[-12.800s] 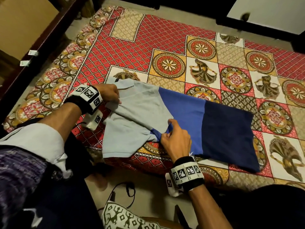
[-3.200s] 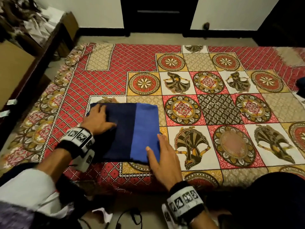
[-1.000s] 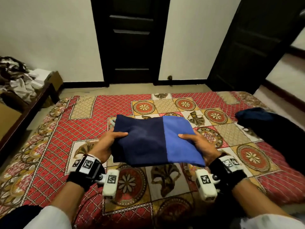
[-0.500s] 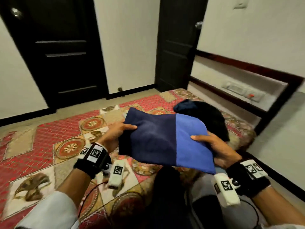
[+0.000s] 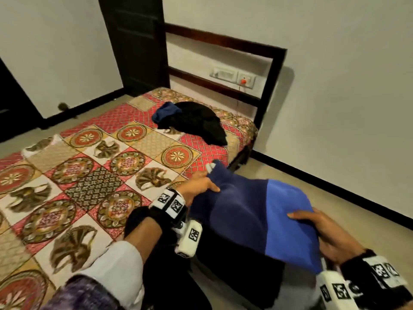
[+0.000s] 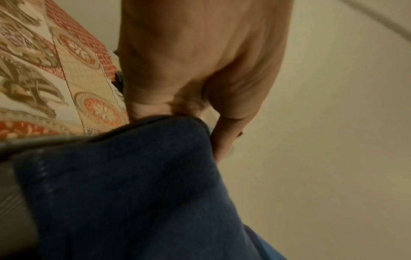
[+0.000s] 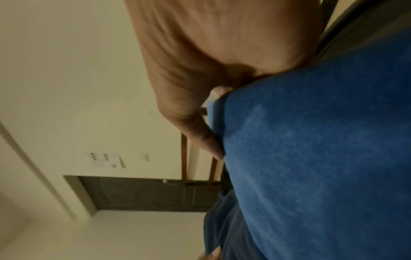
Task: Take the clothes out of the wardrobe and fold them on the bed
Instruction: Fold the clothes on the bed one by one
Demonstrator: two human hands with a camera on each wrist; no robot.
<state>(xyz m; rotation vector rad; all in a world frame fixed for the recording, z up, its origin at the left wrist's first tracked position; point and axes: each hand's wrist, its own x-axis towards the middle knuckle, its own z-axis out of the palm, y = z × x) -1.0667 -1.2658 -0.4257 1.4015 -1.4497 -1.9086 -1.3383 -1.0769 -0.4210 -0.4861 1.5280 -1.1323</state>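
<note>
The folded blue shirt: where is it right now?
In the head view the folded blue shirt is lower right, carried between the left hand and right hand, off the bed's corner.

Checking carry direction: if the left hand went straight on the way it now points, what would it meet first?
Probably the bed's patterned bedspread, just beyond the left hand holding the folded shirt; depth is unclear.

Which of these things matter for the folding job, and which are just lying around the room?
Part of the job:
folded blue shirt
left hand
right hand
bed
dark heap of clothes

Just lying about:
door
wall sockets
</note>
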